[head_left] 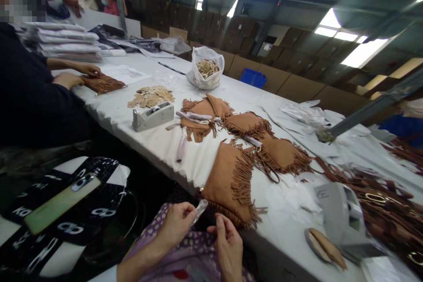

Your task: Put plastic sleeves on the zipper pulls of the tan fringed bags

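My left hand (173,227) pinches a short strip of clear plastic (200,208) between thumb and fingertips, above my lap. To its right, my right hand (228,244) is loosely curled with thumb and fingers apart, and I see nothing in it. Just beyond both hands, a tan fringed bag (220,176) lies on the table's near edge, its fringe pointing right. The strip's tip is close to the bag's lower left corner; whether they touch I cannot tell. More fringed bags (280,152) lie behind it, some with pale wrapping on their metal parts.
A grey tape dispenser (153,116) and a pile of tan tags (152,96) stand left on the white table (185,172). Farther back is a plastic bag (201,77). Another dispenser (340,211) and brown straps (386,211) are right. At left, a person handles a brown fringed piece (104,83).
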`<action>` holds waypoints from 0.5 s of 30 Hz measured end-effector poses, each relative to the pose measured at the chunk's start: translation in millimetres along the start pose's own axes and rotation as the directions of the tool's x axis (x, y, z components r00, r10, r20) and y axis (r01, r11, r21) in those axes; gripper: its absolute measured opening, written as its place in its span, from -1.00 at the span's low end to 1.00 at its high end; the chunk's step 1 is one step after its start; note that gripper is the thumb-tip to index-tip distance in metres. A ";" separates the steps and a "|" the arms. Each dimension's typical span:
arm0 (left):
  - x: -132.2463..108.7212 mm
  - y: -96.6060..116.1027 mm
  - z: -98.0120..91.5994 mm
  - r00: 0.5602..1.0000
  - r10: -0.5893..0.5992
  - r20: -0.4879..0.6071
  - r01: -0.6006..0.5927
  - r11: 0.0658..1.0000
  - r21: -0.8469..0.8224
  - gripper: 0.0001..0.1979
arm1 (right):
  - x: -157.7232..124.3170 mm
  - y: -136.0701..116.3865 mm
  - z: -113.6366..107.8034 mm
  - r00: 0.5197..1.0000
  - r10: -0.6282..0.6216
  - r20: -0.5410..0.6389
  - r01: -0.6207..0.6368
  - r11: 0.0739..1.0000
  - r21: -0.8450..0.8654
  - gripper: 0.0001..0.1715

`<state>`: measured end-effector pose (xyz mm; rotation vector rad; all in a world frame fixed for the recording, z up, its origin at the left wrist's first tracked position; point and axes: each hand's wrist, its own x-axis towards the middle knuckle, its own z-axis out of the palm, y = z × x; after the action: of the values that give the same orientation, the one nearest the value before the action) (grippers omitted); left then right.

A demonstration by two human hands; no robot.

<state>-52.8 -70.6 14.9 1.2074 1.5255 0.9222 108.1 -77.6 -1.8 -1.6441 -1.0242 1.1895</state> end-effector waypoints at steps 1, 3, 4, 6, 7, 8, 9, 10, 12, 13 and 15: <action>-1.8 1.7 0.2 0.999 0.040 -0.006 -0.040 0.998 0.042 -0.73 | -4.8 -1.3 3.0 0.999 0.017 0.043 -0.019 0.998 0.065 -0.26; -4.4 4.5 0.6 0.997 0.077 0.005 -0.077 0.994 0.082 -0.72 | -12.6 -4.7 13.3 0.988 0.040 0.151 -0.068 0.980 0.187 -0.10; -5.1 5.2 0.9 0.997 0.080 0.014 -0.081 0.994 0.072 -0.73 | -15.0 -6.0 19.3 0.979 0.046 0.196 -0.093 0.966 0.239 -0.03; -5.4 4.1 2.0 0.999 0.040 0.032 -0.040 0.999 -0.011 -0.74 | -16.6 -6.3 30.1 0.971 0.053 0.233 -0.130 0.936 0.327 0.06; -5.0 2.3 2.8 0.999 0.001 0.050 0.003 0.997 -0.083 -0.73 | -15.9 -5.0 34.3 0.972 0.059 0.228 -0.142 0.921 0.364 0.08; -4.4 0.0 3.9 0.996 -0.040 0.080 0.053 0.985 -0.164 -0.72 | -14.4 -2.8 37.5 0.973 0.068 0.223 -0.154 0.905 0.397 0.10; -3.6 -2.5 5.2 0.990 -0.074 0.117 0.101 0.964 -0.246 -0.70 | -12.2 0.0 40.0 0.972 0.077 0.222 -0.167 0.890 0.424 0.11; -2.8 -5.0 6.8 0.984 -0.094 0.152 0.139 0.936 -0.323 -0.69 | -9.7 3.2 41.7 0.970 0.087 0.229 -0.183 0.877 0.444 0.12; -1.2 -8.4 10.6 0.977 -0.103 0.189 0.179 0.876 -0.449 -0.66 | -4.3 8.8 43.5 0.962 0.108 0.249 -0.215 0.864 0.456 0.12; -0.7 -9.0 12.9 0.976 -0.105 0.192 0.189 0.849 -0.493 -0.65 | -1.9 10.4 43.6 0.960 0.118 0.255 -0.226 0.864 0.450 0.10; -1.4 -8.5 17.7 0.972 -0.106 0.209 0.205 0.813 -0.544 -0.59 | 1.7 10.3 42.1 0.956 0.135 0.260 -0.241 0.865 0.441 0.01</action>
<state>-37.9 -73.9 2.5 0.6949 1.0800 1.0342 69.2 -72.4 -20.1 -1.2633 -0.6371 1.6363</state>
